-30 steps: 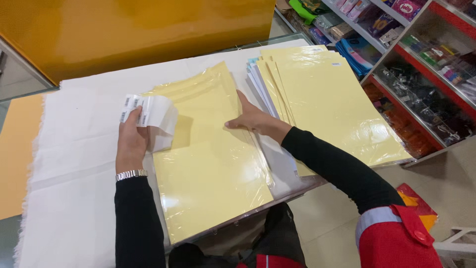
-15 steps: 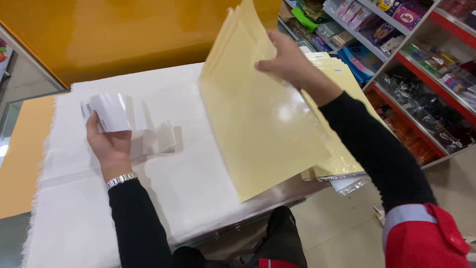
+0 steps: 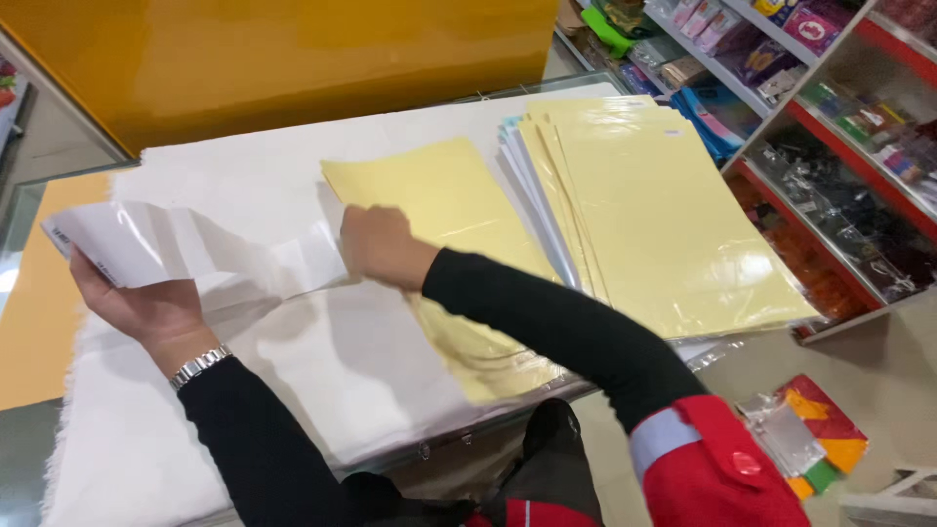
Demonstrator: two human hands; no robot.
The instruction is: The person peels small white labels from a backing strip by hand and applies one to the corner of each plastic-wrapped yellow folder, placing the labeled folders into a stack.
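Label strip (image 3: 166,249), white backing paper: stretched between both hands above the white cloth (image 3: 293,361) on the counter, one end gripped in the closed left hand (image 3: 146,307), the other pinched by the closed right hand (image 3: 376,244). Step judged in hand: a label being peeled off. Next move calls for pressing it onto the wrapped yellow sheet pack (image 3: 439,195) just beside the right hand; labelled packs (image 3: 654,205) are stacked alongside.

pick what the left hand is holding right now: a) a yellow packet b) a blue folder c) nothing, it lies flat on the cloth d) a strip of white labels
d: the left hand is raised over the white cloth gripping a strip of white labels, while the right hand is at the strip's other end, beside the yellow packets.
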